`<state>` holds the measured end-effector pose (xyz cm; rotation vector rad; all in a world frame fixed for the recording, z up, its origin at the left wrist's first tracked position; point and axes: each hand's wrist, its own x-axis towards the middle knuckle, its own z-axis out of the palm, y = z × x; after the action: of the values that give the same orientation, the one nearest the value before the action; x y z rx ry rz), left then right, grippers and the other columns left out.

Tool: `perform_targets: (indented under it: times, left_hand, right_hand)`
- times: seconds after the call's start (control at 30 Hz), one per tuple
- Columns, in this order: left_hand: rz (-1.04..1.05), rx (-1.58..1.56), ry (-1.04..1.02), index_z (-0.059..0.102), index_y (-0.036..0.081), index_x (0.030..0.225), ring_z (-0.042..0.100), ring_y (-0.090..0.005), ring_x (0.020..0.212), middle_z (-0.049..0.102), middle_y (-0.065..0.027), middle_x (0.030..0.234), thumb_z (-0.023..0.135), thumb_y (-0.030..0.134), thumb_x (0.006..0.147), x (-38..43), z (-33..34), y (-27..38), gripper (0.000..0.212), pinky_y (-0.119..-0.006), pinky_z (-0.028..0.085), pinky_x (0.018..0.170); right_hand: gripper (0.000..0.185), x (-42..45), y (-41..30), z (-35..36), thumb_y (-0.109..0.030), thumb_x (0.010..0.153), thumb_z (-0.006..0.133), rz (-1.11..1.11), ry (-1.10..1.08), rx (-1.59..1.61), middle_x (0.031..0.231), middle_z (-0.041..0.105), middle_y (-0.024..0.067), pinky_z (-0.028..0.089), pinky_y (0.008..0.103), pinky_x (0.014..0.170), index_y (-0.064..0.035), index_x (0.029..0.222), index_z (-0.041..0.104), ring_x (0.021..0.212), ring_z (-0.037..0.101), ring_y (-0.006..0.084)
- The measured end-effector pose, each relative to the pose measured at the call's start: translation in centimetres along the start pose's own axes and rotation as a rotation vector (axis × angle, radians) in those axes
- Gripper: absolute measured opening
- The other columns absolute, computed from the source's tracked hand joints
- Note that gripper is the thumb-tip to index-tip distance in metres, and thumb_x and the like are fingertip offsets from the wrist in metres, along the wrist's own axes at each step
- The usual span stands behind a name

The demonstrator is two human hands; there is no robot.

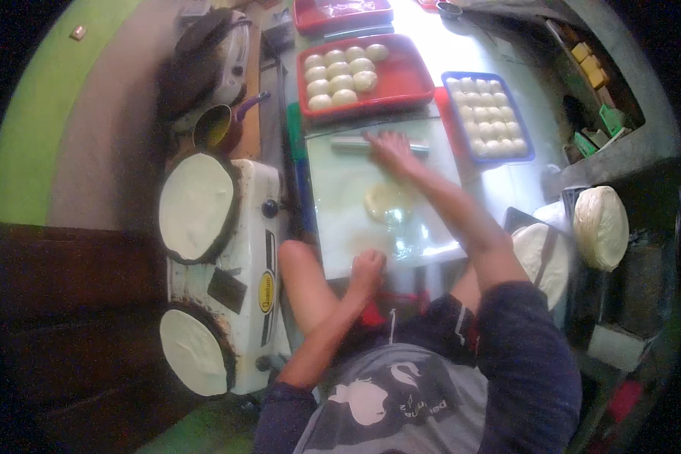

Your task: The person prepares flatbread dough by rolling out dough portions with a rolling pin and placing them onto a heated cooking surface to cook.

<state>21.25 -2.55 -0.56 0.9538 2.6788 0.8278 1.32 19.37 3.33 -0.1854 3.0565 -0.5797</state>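
Note:
A flattened round of dough (383, 203) lies on the glossy white work board (340, 227) in front of me. Beyond it, my right hand (393, 150) rests on a metal rolling pin (346, 143) that lies crosswise; whether the fingers are closed round it cannot be made out. My left hand (369, 264), curled, is at the near edge of the board, and its palm is hidden. Past the board, a red tray (403, 74) holds several dough balls (339, 69) in rows. A blue tray (530, 153) to the right is filled with more dough balls (491, 116).
On the left, a gas stove (255, 227) carries two griddles with thin flatbreads (196, 207). A saucepan (218, 127) with yellow liquid stands behind it. To the right are a stack of flatbreads (601, 227) and another large flatbread (539, 261). Another red tray (340, 17) is at the back.

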Motion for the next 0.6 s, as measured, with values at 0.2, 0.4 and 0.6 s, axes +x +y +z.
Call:
perform_targets:
  times: [0.2, 0.4, 0.6]
  left_hand:
    - [-0.024, -0.025, -0.001, 0.055, 0.001, 0.086, 0.054, -0.0399, 0.087, 0.055, -0.0199, 0.087, 0.06, -0.004, 0.06, -0.4, 0.5, 0.3, 0.027, -0.047, 0.045, 0.073]
    - [0.041, -0.099, 0.028, 0.055, 0.001, 0.086, 0.054, -0.04, 0.087, 0.055, -0.021, 0.084, 0.057, -0.005, 0.061, 0.7, 0.5, 0.6, 0.025, -0.046, 0.045, 0.074]
    - [0.004, -0.088, 0.125, 0.057, 0.001, 0.078, 0.054, -0.0393, 0.081, 0.055, -0.0205, 0.082, 0.052, -0.007, 0.065, -0.4, 0.6, 0.6, 0.016, -0.048, 0.043, 0.07]
  right_hand:
    - [0.058, -14.8, -7.3, 3.1, -0.027, 0.084, 0.063, -0.095, 0.286, -0.111, 0.115, 0.053, 0.0119, 0.033, 0.0523, 0.094, -0.0295, 0.138, 0.042, 0.108, 0.049, 0.0293]
    - [0.054, -9.0, -5.0, 2.2, -0.02, 0.089, 0.053, 0.06, 0.317, -0.16, 0.126, 0.049, 0.0167, 0.027, 0.0598, 0.1, -0.0299, 0.14, 0.037, 0.116, 0.045, 0.0342]
    - [0.058, -16.9, -8.6, 4.8, -0.021, 0.085, 0.059, -0.031, 0.171, -0.075, 0.121, 0.048, 0.0121, 0.027, 0.0622, 0.099, -0.0347, 0.138, 0.039, 0.116, 0.045, 0.0314]
